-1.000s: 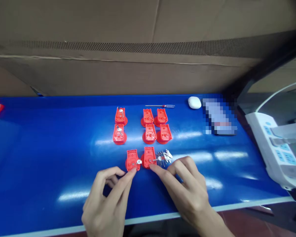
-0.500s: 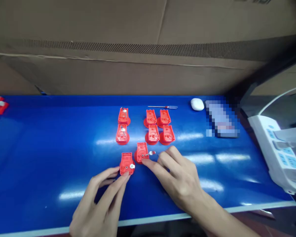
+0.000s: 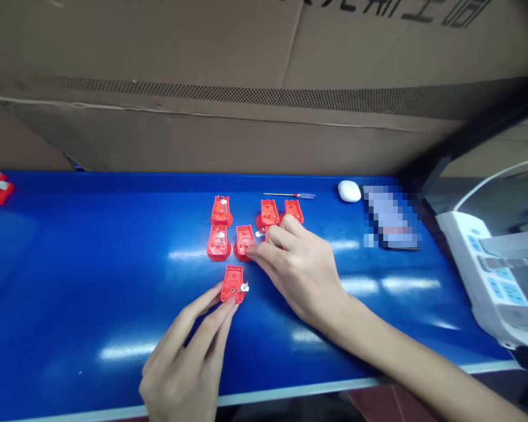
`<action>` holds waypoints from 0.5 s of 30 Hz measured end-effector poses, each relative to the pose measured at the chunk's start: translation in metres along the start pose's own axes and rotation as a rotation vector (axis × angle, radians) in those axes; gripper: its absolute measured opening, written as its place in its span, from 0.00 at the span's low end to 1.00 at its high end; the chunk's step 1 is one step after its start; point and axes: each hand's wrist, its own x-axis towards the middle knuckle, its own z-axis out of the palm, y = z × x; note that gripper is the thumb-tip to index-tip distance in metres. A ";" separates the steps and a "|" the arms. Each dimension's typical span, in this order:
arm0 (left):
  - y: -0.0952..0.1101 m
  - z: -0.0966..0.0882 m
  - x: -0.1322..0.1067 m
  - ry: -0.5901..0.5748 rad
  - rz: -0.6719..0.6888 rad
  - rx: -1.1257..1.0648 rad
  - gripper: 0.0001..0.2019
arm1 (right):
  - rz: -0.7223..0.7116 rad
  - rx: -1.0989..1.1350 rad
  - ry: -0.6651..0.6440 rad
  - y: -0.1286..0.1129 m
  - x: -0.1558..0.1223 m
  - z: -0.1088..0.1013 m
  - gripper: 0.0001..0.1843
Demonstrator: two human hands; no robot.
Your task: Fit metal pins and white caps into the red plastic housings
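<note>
My left hand (image 3: 189, 351) is closed on the near red plastic housing (image 3: 233, 275), fingers along its left side and front edge. A small white-and-metal piece (image 3: 245, 287) sticks out at that housing's right side. My right hand (image 3: 305, 266) pinches the front right corner of another red plastic shell (image 3: 244, 234), a little farther back. Beside that shell, close to the right fingertips, is a small shiny piece (image 3: 259, 234). The right hand partly hides the red housings behind it.
Two red housings with small metal pieces stand at the left, one behind the other, including the rear housing (image 3: 220, 210). Farther back lie a screwdriver (image 3: 290, 195), a white rounded case (image 3: 349, 191) and a blurred-out flat object (image 3: 389, 214). A white power strip (image 3: 479, 275) is at the right.
My right hand has moved the shell away from me, up beside the left column of housings. My left hand and its housing have shifted slightly right and away from me.
</note>
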 end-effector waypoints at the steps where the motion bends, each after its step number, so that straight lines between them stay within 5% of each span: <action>1: 0.001 0.001 0.002 -0.008 0.003 -0.003 0.12 | 0.022 0.004 -0.035 0.001 0.005 0.000 0.11; 15: 0.011 0.031 0.027 -0.026 -0.032 0.038 0.07 | 0.215 0.042 -0.239 0.013 0.048 0.003 0.12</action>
